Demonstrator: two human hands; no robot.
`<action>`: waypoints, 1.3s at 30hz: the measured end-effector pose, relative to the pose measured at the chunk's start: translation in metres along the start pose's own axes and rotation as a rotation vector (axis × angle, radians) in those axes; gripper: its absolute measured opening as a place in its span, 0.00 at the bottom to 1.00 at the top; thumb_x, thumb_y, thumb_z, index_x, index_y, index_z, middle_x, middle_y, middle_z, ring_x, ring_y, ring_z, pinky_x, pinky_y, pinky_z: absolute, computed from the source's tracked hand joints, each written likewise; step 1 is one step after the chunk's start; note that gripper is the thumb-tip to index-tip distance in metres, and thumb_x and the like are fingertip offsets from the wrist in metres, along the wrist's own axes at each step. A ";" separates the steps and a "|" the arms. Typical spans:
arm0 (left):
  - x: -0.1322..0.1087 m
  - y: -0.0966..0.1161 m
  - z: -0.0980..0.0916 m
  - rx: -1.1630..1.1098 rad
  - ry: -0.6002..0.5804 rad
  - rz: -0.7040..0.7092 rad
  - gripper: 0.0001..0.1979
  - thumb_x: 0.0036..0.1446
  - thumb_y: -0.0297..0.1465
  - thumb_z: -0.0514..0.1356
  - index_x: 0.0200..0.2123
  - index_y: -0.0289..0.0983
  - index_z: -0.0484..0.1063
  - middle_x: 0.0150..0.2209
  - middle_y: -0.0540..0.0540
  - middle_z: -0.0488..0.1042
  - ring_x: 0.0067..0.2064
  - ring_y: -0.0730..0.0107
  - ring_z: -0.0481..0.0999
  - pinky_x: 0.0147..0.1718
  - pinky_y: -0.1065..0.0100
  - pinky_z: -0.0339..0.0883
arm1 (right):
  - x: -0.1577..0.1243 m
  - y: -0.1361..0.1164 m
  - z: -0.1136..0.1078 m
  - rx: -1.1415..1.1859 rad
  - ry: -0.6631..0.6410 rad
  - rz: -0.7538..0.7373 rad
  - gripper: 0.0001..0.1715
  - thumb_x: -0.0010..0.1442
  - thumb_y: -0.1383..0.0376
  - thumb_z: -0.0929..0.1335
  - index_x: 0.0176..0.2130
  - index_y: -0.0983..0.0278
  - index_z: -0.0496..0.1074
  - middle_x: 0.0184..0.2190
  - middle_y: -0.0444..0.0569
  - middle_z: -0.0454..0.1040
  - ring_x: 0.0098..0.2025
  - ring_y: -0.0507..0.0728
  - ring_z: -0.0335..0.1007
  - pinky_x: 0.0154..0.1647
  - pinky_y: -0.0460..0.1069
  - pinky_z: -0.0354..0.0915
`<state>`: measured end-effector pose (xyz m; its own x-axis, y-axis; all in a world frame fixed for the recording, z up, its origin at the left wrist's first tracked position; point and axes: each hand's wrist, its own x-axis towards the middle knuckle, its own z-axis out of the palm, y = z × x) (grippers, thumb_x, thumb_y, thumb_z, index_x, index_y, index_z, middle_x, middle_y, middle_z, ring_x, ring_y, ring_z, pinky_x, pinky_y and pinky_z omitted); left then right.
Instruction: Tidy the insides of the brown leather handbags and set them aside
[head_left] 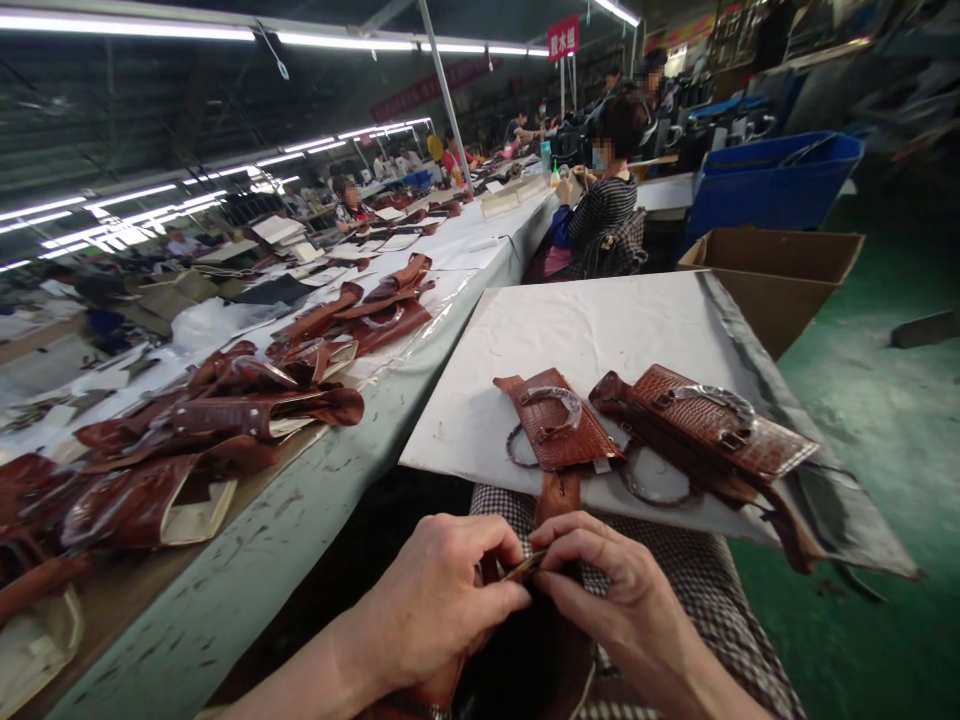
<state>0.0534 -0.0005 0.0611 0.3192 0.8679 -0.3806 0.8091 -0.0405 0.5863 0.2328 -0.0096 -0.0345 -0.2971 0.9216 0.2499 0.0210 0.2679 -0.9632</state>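
Note:
A brown leather bag [574, 650] lies over my lap, its dark inside facing up. Near the middle of its rim, my left hand [439, 590] pinches the edge between thumb and fingers. My right hand [619, 580] grips the same edge just to the right, fingertips close to the left ones. Whatever small part may sit between the fingertips is hidden. Beyond the hands, a brown crocodile-pattern bag panel [559, 440] with a plastic-wrapped handle rests on a white board [480, 400]. A second brown bag [667, 395] with a wrapped handle lies right of it.
On the left, a long table [300, 530] carries several brown bags [225, 415]. A brown cardboard box [787, 260] and a blue bin [765, 180] stand at the back right. A person in a striped top [607, 210] sits beyond the board.

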 end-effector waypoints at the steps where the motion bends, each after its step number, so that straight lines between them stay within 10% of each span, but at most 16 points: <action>1: 0.000 0.000 0.001 0.007 0.003 -0.006 0.01 0.52 0.29 0.62 0.29 0.38 0.74 0.26 0.54 0.74 0.28 0.74 0.70 0.29 0.74 0.59 | -0.001 0.000 0.001 -0.010 0.020 0.020 0.06 0.55 0.73 0.70 0.29 0.63 0.73 0.36 0.44 0.76 0.38 0.50 0.74 0.42 0.41 0.67; 10: 0.001 0.006 -0.004 0.075 -0.050 0.038 0.02 0.48 0.27 0.63 0.29 0.38 0.73 0.27 0.55 0.73 0.30 0.73 0.69 0.30 0.74 0.59 | -0.004 0.004 0.000 -0.079 0.039 0.017 0.06 0.57 0.71 0.70 0.29 0.63 0.70 0.34 0.43 0.77 0.36 0.50 0.74 0.40 0.42 0.67; 24: -0.003 0.002 -0.006 0.037 -0.099 0.022 0.06 0.48 0.26 0.61 0.32 0.39 0.73 0.30 0.54 0.74 0.30 0.74 0.70 0.28 0.76 0.59 | -0.003 -0.005 -0.009 0.122 -0.302 0.045 0.07 0.63 0.70 0.67 0.37 0.59 0.75 0.42 0.44 0.70 0.44 0.52 0.70 0.47 0.45 0.65; 39: -0.005 0.006 -0.004 0.029 -0.039 -0.009 0.05 0.54 0.29 0.59 0.28 0.37 0.73 0.28 0.52 0.74 0.31 0.71 0.72 0.32 0.73 0.61 | -0.003 -0.001 0.002 -0.066 0.044 0.065 0.05 0.55 0.67 0.71 0.28 0.63 0.74 0.34 0.47 0.77 0.36 0.53 0.75 0.39 0.44 0.70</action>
<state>0.0547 -0.0032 0.0692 0.3301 0.8484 -0.4139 0.8261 -0.0474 0.5616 0.2318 -0.0134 -0.0344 -0.2513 0.9486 0.1922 0.1017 0.2234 -0.9694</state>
